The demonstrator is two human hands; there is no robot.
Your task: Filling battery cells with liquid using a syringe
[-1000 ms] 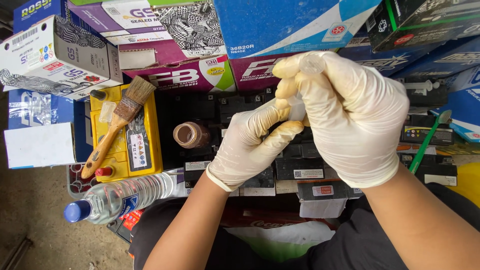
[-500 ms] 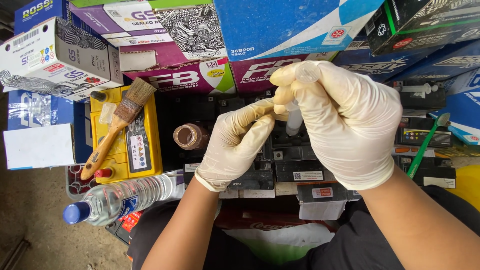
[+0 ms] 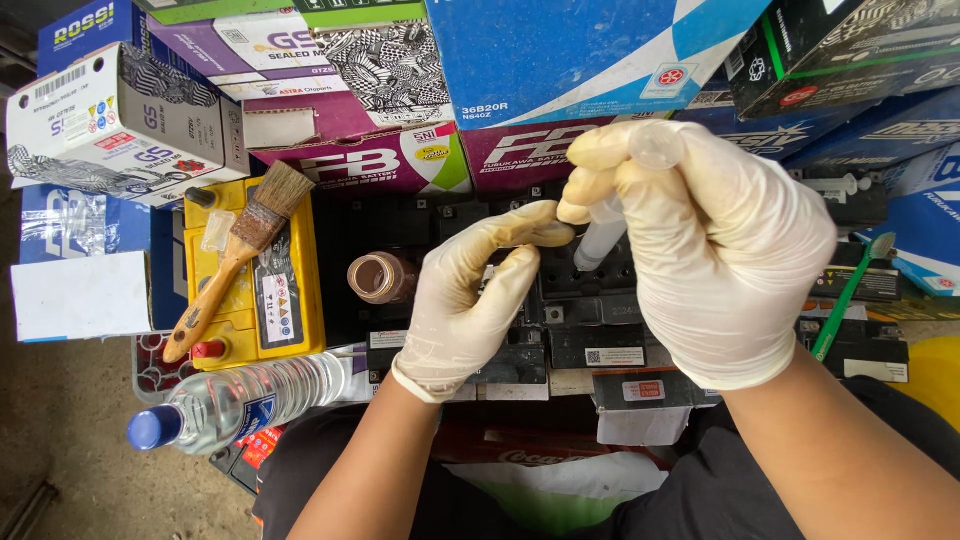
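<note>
The gloved right hand (image 3: 715, 250) has its grip clenched around a clear syringe (image 3: 600, 240), thumb on top, above the black batteries (image 3: 590, 320). At nine o'clock of it, the gloved left hand (image 3: 470, 300) hovers, grip released, fingertips just beside the syringe.

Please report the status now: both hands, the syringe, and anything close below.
Right hand shut on syringe, thumb on plunger. Left hand open beside it, fingers near the barrel. Syringe tip points down over black batteries. Brown jar stands apart, left.
</note>
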